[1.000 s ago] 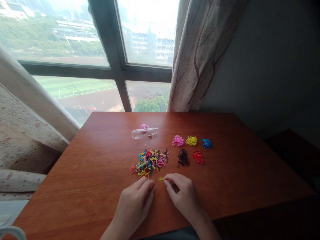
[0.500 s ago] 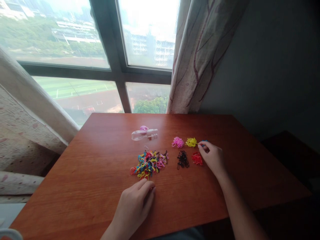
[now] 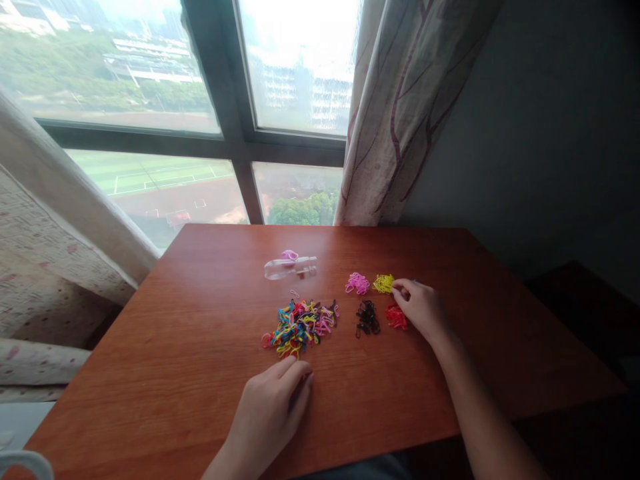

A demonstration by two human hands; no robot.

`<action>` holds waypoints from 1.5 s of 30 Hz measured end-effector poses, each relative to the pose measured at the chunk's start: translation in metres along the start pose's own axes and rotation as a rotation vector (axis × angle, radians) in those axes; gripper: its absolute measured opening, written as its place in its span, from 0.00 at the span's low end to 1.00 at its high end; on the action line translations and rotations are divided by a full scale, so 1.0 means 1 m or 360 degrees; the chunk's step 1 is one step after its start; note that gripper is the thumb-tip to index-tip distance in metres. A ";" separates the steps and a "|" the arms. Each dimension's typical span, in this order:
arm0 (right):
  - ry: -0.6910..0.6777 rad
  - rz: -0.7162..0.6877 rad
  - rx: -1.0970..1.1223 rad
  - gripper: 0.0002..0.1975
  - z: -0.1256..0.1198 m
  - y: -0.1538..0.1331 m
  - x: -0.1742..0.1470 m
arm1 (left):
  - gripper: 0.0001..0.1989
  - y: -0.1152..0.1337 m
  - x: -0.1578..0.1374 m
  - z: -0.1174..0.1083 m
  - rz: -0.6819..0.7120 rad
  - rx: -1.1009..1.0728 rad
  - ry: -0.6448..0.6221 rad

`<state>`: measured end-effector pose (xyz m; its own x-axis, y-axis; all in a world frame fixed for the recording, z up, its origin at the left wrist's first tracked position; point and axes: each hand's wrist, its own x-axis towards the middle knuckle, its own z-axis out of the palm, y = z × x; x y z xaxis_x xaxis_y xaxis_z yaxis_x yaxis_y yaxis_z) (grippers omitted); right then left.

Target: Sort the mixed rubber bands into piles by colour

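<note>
A mixed heap of colourful plastic stitch markers (image 3: 303,327), shaped like small safety pins, lies mid-table. My left hand (image 3: 273,407) rests just in front of it with curled fingers; whatever they hold is hidden. To the right, my right hand (image 3: 420,307) pinches at the edge of the yellow stitch markers (image 3: 383,283), its fingertips on a yellow one. Beside that pile are pink stitch markers (image 3: 357,284). Nearer me sit black stitch markers (image 3: 368,317) and red stitch markers (image 3: 397,317). A bit of blue shows behind my right hand, mostly covered.
A clear plastic bottle (image 3: 280,269) lies on its side toward the back of the wooden table (image 3: 165,347), with a pink piece (image 3: 289,255) at it. One pale stitch marker (image 3: 295,293) lies apart behind the heap. A window and curtains (image 3: 395,120) stand beyond the table.
My right hand has shifted slightly left, closer against the yellow pile, and now covers more of the blue pieces. My left hand stays in place.
</note>
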<state>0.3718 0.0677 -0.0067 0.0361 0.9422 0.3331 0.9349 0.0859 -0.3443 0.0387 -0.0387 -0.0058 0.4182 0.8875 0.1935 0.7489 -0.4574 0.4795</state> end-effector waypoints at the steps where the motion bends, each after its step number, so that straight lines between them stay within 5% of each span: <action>1: -0.0003 -0.0005 0.0000 0.08 0.000 0.000 0.000 | 0.09 0.000 0.000 0.000 -0.0003 0.0002 -0.0002; 9: 0.0062 -0.0011 0.0057 0.11 -0.011 -0.012 -0.006 | 0.09 0.002 0.000 -0.001 -0.0002 0.0014 -0.0003; 13: 0.0136 -0.0055 0.0369 0.10 -0.013 -0.044 -0.028 | 0.09 0.003 -0.001 -0.001 0.0005 0.0010 0.0058; 21: -0.0128 -0.0100 0.0842 0.07 0.011 -0.110 -0.094 | 0.06 -0.009 -0.007 -0.011 -0.0181 0.0146 0.0251; 28: -0.0182 -0.0085 0.0818 0.07 0.022 -0.111 -0.108 | 0.11 -0.010 -0.003 -0.012 -0.0345 0.0554 0.0145; 45: -0.0197 -0.0101 0.0779 0.07 0.021 -0.113 -0.109 | 0.08 -0.016 0.002 -0.018 -0.0306 0.0240 0.0170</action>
<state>0.2551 -0.0375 -0.0221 -0.0850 0.9590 0.2704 0.6578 0.2578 -0.7077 0.0186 -0.0285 0.0027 0.2103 0.9560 0.2044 0.8807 -0.2760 0.3849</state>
